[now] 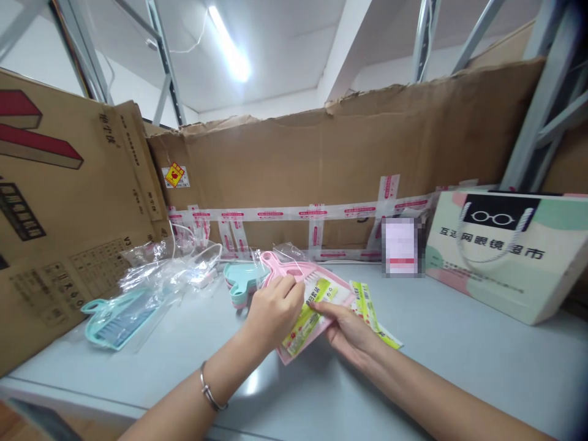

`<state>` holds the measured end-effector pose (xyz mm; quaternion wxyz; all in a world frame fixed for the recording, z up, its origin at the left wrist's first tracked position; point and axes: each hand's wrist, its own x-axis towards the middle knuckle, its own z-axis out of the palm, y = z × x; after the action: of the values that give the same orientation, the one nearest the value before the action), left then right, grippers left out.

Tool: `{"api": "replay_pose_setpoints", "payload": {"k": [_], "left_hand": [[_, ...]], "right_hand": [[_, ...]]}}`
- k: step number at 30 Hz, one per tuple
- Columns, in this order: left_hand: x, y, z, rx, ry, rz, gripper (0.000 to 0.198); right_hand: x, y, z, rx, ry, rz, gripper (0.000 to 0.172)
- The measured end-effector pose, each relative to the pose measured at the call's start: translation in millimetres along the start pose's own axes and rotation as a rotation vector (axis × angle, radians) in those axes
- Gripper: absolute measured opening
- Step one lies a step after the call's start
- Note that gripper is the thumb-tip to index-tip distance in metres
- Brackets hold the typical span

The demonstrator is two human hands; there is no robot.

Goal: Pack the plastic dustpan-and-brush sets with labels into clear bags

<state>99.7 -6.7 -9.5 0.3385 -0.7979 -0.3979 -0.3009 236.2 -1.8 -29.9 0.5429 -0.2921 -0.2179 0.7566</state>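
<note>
The pink dustpan (pixel 283 268) is between my hands, handle pointing away and left. My right hand (pixel 351 334) pinches its right side and card (pixel 298 327); my left hand (pixel 277 303) curls over it, grip hidden.

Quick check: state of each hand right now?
Left hand: closed, fingers curled over the pink dustpan; what they pinch is hidden.
Right hand: closed, holding the pink dustpan, thumb over the yellow-green label card.
</note>
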Motion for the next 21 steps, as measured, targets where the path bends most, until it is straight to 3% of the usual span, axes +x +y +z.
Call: {"api": "replay_pose_setpoints", "payload": {"k": [6,11,14,17,19,21], "left_hand": [[-1.4,0.3,0.5,0.002,0.04,-0.075,0.02],[-5.5,4.3,-3.0,-0.011,-0.041,0.23,0.017],[-9.4,3.5,-9.2,-0.051,-0.109,0.269,0.016],[-13.9,-2.0,-14.4,-0.198,-0.041,0.086,0.01],[-16.7,-6.1,-14.9,-0.324,0.095,-0.197,0.022],[-18.5,-8.1,-12.2,-0.507,0.176,-0.586,0.044]], "right_hand": [[-2.9,3.5,0.5,-0.033,-0.04,0.026,0.042],[0.7,4.5,0.0,-0.017,0.067,-0.02,0.023],[2.0,1.0,0.3,0.014,0.14,-0.06,0.02],[1.0,-4.9,0.7,0.053,0.165,-0.084,0.026],[0.3,-8.2,0.5,0.087,0.16,-0.105,0.031],[0.1,-10.1,0.2,0.112,0.16,-0.128,0.035]]}}
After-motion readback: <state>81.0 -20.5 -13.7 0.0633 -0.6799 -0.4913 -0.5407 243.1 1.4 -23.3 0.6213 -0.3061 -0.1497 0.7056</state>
